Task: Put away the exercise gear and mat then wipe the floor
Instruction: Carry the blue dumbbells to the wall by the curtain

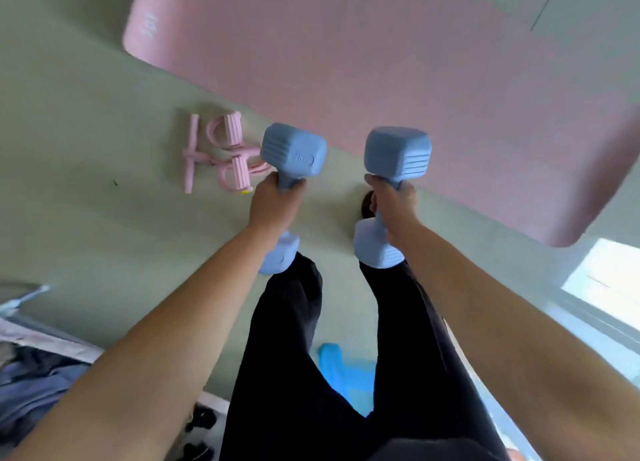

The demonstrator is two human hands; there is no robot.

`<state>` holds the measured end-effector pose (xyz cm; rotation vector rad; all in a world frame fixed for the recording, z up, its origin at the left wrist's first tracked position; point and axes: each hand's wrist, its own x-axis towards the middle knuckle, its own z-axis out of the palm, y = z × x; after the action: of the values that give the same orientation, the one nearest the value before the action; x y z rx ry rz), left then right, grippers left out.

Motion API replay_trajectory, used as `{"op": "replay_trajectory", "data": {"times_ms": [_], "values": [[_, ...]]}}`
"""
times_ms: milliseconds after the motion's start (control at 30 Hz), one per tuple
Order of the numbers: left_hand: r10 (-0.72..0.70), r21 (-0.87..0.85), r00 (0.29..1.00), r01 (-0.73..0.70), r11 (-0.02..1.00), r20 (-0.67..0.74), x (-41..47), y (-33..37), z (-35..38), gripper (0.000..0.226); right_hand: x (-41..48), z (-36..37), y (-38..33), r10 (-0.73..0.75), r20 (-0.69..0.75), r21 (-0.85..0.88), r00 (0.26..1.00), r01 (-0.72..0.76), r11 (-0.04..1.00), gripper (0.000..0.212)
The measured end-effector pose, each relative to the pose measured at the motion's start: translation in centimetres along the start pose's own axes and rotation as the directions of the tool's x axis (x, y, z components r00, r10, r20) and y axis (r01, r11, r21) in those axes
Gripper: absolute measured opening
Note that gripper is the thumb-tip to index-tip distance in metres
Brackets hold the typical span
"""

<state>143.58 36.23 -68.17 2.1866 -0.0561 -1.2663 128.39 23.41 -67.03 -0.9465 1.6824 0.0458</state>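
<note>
Though hardly begun, has the weights in hand. Holds the left dumbbell (293, 151) in the left grip (277, 206), fingers wrapped tight round its handle, and the right dumbbell (398, 152) in the right grip (394, 206), clamped the same way. Carries both blue weights clear of the floor (86, 200), far heads pointing away from the body, near heads over the dark trouser legs (284, 356). Counts, by the look of it, as the first step of putting away: lifted but not yet stowed, with no storage place plainly in view.

Has yet to roll the pink mat (346, 62), spread flat beyond both grips and running off past the right grip toward the window (609, 273). Has yet to gather the pink pedal puller (237, 176), lying on the floor just beyond and left of the left grip, near the mat's edge. Shows something bright blue (341, 367) on the floor behind the grips, between the legs; perhaps a cloth for wiping, but cannot tell for sure.

Leaves, then: stowing both dumbbells, collecting the puller, rolling and storing the mat, wiping the floor. Judged well under halfway.
</note>
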Motion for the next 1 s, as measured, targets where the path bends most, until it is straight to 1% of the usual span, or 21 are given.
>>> {"op": "replay_trajectory", "data": {"times_ms": [133, 267, 300, 367, 433, 533, 600, 667, 800, 867, 933, 1000], "values": [[0.218, -0.069, 0.976, -0.217, 0.974, 0.001, -11.7, 10.7, -5.9, 0.028, -12.7, -6.6, -7.6, -0.139, -0.055, 0.143, 0.989, 0.146, 0.979, 0.027], [0.47, -0.104, 0.883, -0.467, 0.878, -0.001, -21.8, 20.6, -9.6, 0.025, -23.2, -13.5, -12.0, -0.275, -0.182, 0.307, 0.944, 0.32, 0.896, 0.031], [0.532, -0.122, 0.847, -0.526, 0.842, 0.017, -24.2, 23.0, -9.9, 0.024, -25.8, -15.6, -12.7, -0.292, -0.234, 0.354, 0.927, 0.361, 0.863, 0.033], [0.607, -0.144, 0.794, -0.597, 0.789, 0.035, -27.2, 26.2, -10.3, 0.022, -29.1, -18.0, -13.7, -0.332, -0.292, 0.392, 0.897, 0.429, 0.814, 0.036], [0.692, -0.179, 0.716, -0.672, 0.719, 0.093, -31.8, 29.9, -9.8, 0.019, -33.7, -22.1, -14.2, -0.359, -0.381, 0.448, 0.852, 0.509, 0.735, 0.038], [0.816, -0.218, 0.564, -0.786, 0.578, 0.127, -38.7, 34.2, -8.1, 0.02, -39.4, -28.3, -14.3, -0.408, -0.501, 0.456, 0.763, 0.634, 0.625, 0.041], [0.878, -0.258, 0.457, -0.839, 0.478, 0.139, -43.1, 35.7, -6.4, 0.022, -42.5, -32.5, -13.7, -0.443, -0.573, 0.45, 0.689, 0.717, 0.533, 0.04], [0.921, -0.272, 0.357, -0.881, 0.387, 0.156, -47.2, 36.4, -4.3, 0.027, -44.8, -36.6, -12.4, -0.465, -0.639, 0.411, 0.612, 0.783, 0.466, 0.041], [0.963, -0.297, 0.186, -0.924, 0.239, 0.197, -55.0, 35.9, 1.9, 0.038, -47.8, -44.5, -7.7, -0.495, -0.708, 0.331, 0.503, 0.856, 0.396, 0.048], [0.967, -0.301, 0.125, -0.935, 0.19, 0.222, -58.9, 34.9, 6.1, 0.037, -48.4, -48.6, -4.1, -0.495, -0.733, 0.29, 0.467, 0.873, 0.393, 0.049], [0.966, -0.307, 0.089, -0.937, 0.164, 0.244, -62.3, 33.6, 10.8, 0.036, -48.3, -52.9, 0.0, -0.492, -0.748, 0.258, 0.446, 0.878, 0.403, 0.051], [0.961, -0.325, 0.063, -0.933, 0.153, 0.27, -65.3, 32.7, 15.5, 0.038, -47.6, -57.4, 3.7, -0.486, -0.755, 0.221, 0.441, 0.868, 0.444, 0.043]]}}
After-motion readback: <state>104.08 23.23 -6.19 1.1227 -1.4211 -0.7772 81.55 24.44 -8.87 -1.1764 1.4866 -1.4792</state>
